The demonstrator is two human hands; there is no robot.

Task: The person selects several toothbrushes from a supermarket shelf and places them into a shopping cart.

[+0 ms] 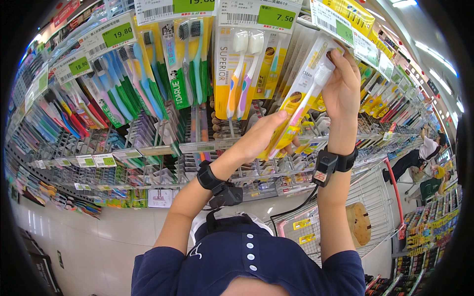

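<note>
Both hands are on a toothbrush blister pack (303,97) with a clear front and yellow-and-white card. Inside lies a toothbrush with a white, covered head and a pink-and-white handle. My left hand (259,135) grips the lower left edge, thumb on the front and fingers behind. At the upper right corner, my right hand (342,81) holds the pack near its hanging end. The pack tilts to the right at the top, in front of the rack of hanging packs. Just left hangs a yellow two-brush pack (240,74), with orange and purple handles.
Darlie toothbrush packs (185,66) hang further left under price tags (117,35). A wire shelf edge (196,147) runs below. At lower right stands a shopping cart (374,192) with a tan item (358,224) in it. Two other people (418,151) are in the aisle at far right.
</note>
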